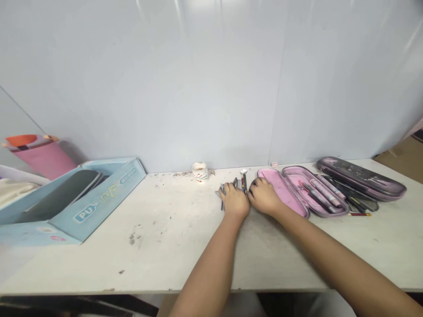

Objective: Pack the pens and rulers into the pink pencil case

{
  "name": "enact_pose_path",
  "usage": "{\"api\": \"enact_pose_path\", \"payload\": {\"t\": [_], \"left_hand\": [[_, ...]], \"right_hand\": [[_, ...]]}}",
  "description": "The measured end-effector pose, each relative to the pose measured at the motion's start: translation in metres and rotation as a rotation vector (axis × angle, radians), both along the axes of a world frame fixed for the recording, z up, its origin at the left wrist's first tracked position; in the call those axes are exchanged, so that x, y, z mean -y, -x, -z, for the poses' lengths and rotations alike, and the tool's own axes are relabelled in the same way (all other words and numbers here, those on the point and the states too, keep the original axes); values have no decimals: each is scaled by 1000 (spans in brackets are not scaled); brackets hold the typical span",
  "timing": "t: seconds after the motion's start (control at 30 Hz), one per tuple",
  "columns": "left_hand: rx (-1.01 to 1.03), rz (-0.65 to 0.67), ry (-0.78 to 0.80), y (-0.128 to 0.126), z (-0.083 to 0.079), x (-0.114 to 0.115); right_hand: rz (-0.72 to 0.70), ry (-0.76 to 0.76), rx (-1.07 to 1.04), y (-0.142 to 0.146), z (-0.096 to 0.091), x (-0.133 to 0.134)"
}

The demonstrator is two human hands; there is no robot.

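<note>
Both of the person's arms reach in from the bottom edge toward the middle of the frame, where the two hands meet over a small heap of pens (243, 181) lying on the white worktop (172, 246).

The left hand (235, 201) lies palm down on the left part of the heap, fingers bent over the dark sticks, a few of which poke out past its knuckles. The right hand (264, 196) sits just beside it, almost touching, its fingers curled down at the right edge of the heap. From here I cannot tell whether either hand actually pinches a pen or only rests on them; the fingertips are hidden.

Just right of the right hand, an open pink pencil case (291, 187) lies flat, its nearer half bare pink lining, its farther half holding several pens and pencils. Behind it, toward the right of the frame, a second case (361, 176), dark purple, lies with more pens spilling beside it. A red pencil (358, 214) lies alone on the worktop just below the cases.

Left of the hands, against the pale wall, stands a small white cup (199, 171). A pale blue cardboard box (99, 198) with printed lettering fills the left of the frame, and a pink container (44, 156) stands behind it. The worktop is scuffed and speckled with dark marks.
</note>
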State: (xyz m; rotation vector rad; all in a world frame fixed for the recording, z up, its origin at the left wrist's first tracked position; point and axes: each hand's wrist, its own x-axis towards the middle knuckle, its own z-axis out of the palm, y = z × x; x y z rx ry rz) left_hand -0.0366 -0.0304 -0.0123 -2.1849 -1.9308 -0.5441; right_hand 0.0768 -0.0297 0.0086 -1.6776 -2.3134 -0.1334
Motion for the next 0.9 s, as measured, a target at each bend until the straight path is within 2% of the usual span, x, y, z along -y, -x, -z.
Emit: {"api": "enact_pose_path", "payload": {"t": [0.17, 0.27, 0.43, 0.53, 0.63, 0.7, 0.83, 0.9], "left_hand": [[-13, 0, -6, 1, 1, 1], [-37, -43, 28, 0, 1, 1], [-48, -52, 84, 1, 2, 1], [-38, -27, 43, 3, 0, 4], [58, 1, -92, 1, -7, 10], [172, 83, -157, -4, -14, 13], [389, 328, -150, -28, -27, 16], [441, 400, -119, -47, -31, 17]], "right_hand": [[7, 79, 1, 0, 5, -4], [5, 128, 4, 0, 8, -4], [-17, 109, -6, 0, 14, 0], [-23, 92, -37, -1, 15, 2], [-14, -1, -174, -6, 11, 4], [-37, -108, -318, -13, 7, 6], [-107, -330, -572, -36, 0, 14], [-94, -397, -652, -53, -2, 19]]}}
